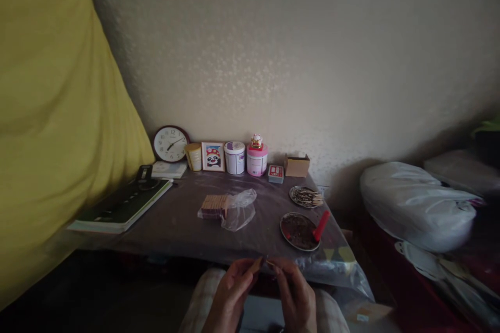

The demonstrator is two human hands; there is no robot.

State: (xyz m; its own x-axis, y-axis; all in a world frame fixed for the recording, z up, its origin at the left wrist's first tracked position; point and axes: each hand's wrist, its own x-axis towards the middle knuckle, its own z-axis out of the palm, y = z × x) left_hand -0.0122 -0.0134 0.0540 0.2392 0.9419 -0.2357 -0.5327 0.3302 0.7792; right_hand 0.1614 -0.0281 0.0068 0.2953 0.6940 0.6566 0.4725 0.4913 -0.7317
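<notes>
Low in the head view, my left hand and my right hand meet at the fingertips over my lap, just in front of the table's front edge. Together they pinch a small thin stick-like piece; it is too small and dim to name. Nearest on the table is a round metal plate with dark material and a red stick-shaped object leaning on its rim. Behind it a second metal plate holds several thin sticks. A stack of small brown pieces lies half inside a clear plastic bag.
Along the wall stand a round clock, a framed panda picture, two tubs, a small red box and an open cardboard box. A book lies at the left by a yellow curtain. A white bundle lies at the right.
</notes>
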